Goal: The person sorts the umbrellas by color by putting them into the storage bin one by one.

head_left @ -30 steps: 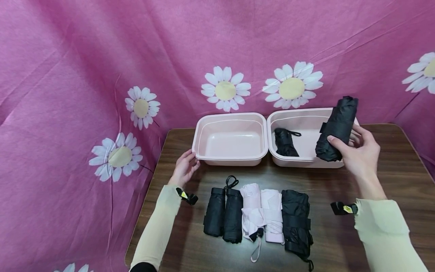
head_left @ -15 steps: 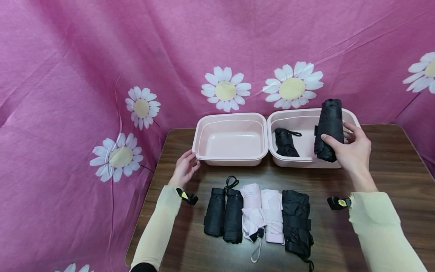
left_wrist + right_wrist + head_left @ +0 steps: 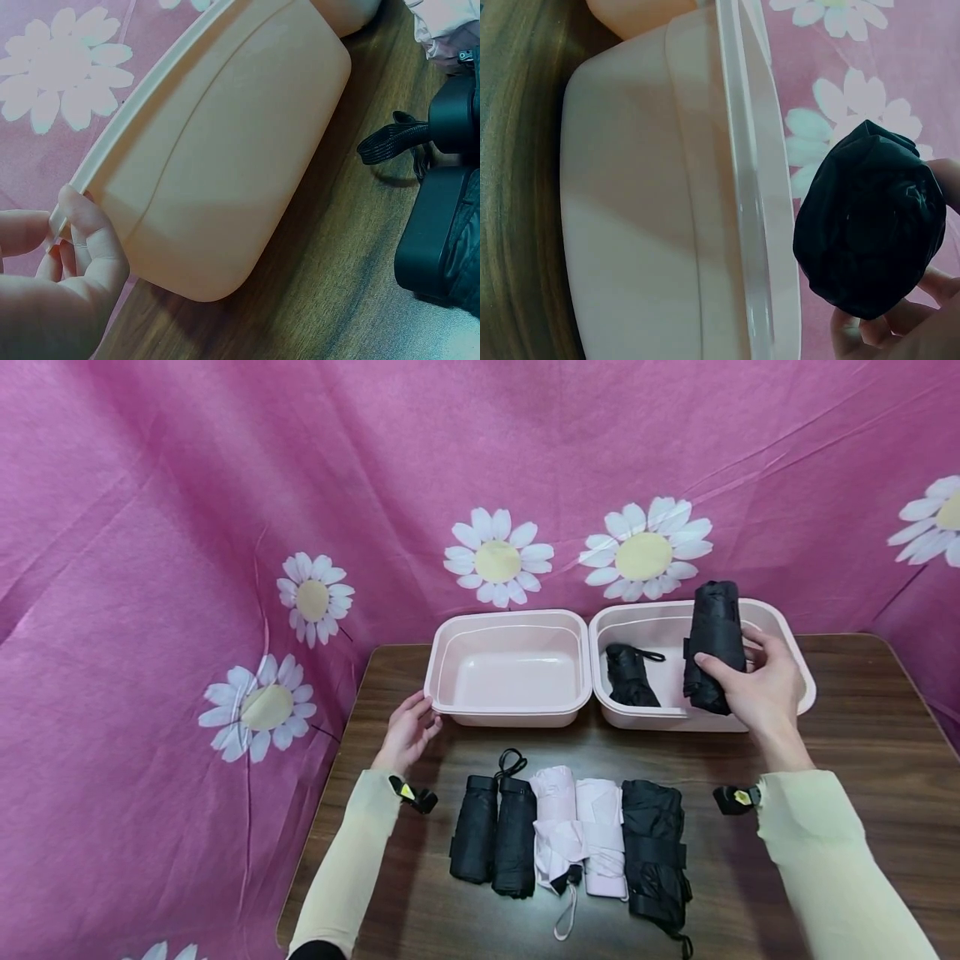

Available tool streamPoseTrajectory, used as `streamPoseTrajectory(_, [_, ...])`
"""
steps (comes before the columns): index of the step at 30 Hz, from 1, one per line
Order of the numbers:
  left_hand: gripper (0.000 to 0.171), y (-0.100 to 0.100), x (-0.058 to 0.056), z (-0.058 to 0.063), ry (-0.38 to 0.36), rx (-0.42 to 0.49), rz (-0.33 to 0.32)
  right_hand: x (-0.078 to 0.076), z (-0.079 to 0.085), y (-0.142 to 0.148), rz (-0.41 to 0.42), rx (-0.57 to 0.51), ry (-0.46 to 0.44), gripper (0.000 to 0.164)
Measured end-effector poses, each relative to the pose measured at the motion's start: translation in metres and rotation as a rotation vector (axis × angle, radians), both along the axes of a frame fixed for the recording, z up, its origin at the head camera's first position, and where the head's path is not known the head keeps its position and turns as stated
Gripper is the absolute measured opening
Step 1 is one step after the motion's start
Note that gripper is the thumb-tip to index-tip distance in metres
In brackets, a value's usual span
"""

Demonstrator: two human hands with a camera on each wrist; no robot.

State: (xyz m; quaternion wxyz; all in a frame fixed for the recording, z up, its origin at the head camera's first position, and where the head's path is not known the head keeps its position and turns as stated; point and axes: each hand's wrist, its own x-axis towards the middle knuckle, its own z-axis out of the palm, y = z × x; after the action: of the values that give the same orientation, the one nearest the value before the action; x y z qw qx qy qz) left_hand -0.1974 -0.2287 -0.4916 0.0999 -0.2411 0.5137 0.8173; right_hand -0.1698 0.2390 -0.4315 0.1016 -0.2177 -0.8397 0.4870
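Right hand has its fingers curled snugly round a black rolled umbrella over the right bin, long axis running from the worktop's near edge toward the far one. Left hand pinches the rim of the left bin, near-left corner.

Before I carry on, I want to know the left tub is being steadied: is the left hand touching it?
Touching: the left wrist view shows the left hand pinching the left tub at a corner of its upper edge.
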Motion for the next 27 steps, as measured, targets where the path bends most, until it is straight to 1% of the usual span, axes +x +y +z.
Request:
streamPoseTrajectory(7, [0.045, 0.0006, -0.0007, -0.0016, 0.003, 0.004, 0.008, -0.002, -0.004, -0.0012, 0.013, -0.012, 0.014, 0.072])
streamPoseTrajectory(15, [0.042, 0.0009, -0.0009, -0.0023, 0.004, 0.009, 0.013, -0.0029, -0.0084, -0.0017, -0.017, -0.043, -0.008, 0.071])
streamPoseTrajectory(20, [0.041, 0.0003, -0.0007, -0.0029, 0.006, 0.005, 0.016, -0.0064, -0.0075, -0.0034, -0.037, -0.072, -0.037, 0.073])
streamPoseTrajectory(23, [0.04, 0.0004, -0.0005, -0.0029, 0.007, 0.0, 0.014, -0.0085, -0.0069, -0.0044, -0.052, -0.093, -0.039, 0.072])
streamPoseTrajectory(25, [0.04, 0.0005, -0.0003, -0.0027, 0.009, -0.003, 0.011, -0.009, -0.0071, -0.0043, -0.065, -0.109, -0.029, 0.069])
streamPoseTrajectory(27, [0.04, 0.0004, -0.0002, -0.0026, 0.01, -0.005, 0.009, -0.009, -0.0079, -0.0042, -0.088, -0.149, 0.004, 0.061])
